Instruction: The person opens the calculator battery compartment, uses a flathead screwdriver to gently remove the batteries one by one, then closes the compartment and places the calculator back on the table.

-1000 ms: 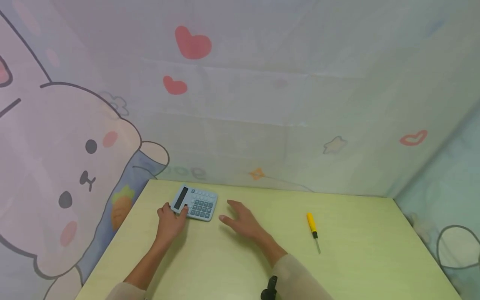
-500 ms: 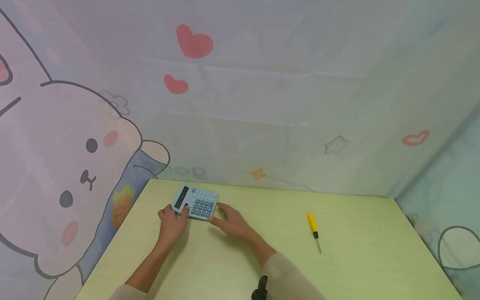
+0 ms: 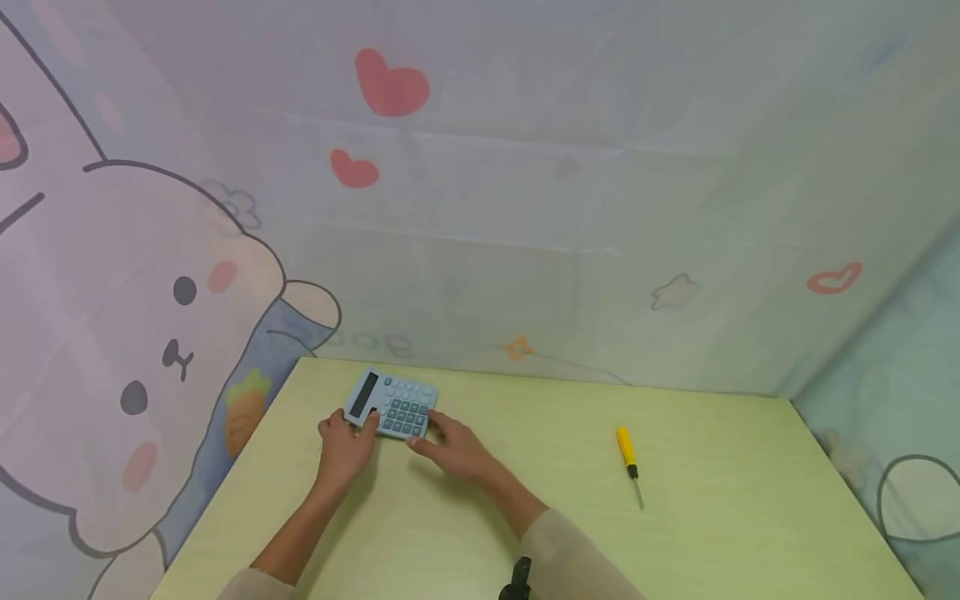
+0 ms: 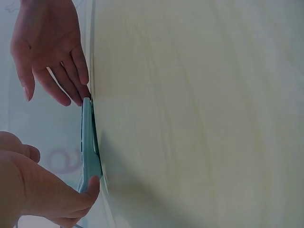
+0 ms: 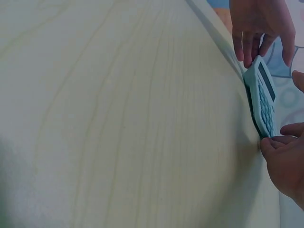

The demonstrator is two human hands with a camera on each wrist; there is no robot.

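Note:
A pale blue calculator [image 3: 405, 407] lies near the table's far left edge, its dark display toward the left. My left hand [image 3: 347, 457] holds its left end, thumb over the near edge and fingers at the left side. At the opposite end my right hand [image 3: 459, 450] grips the lower right corner, its thumb along the near edge. From the left wrist, the calculator [image 4: 88, 142] shows edge-on between both hands. In the right wrist view, the calculator [image 5: 262, 100] stretches between the fingertips of the two hands.
A screwdriver [image 3: 627, 454] with a yellow handle lies on the right half of the pale yellow table [image 3: 720, 500], its shaft toward the near edge. A printed cloth backdrop [image 3: 525, 200] stands behind the table.
My right hand has moved left from beside the calculator to its right end and now grips it. The left hand has kept its hold; calculator and screwdriver have hardly moved.

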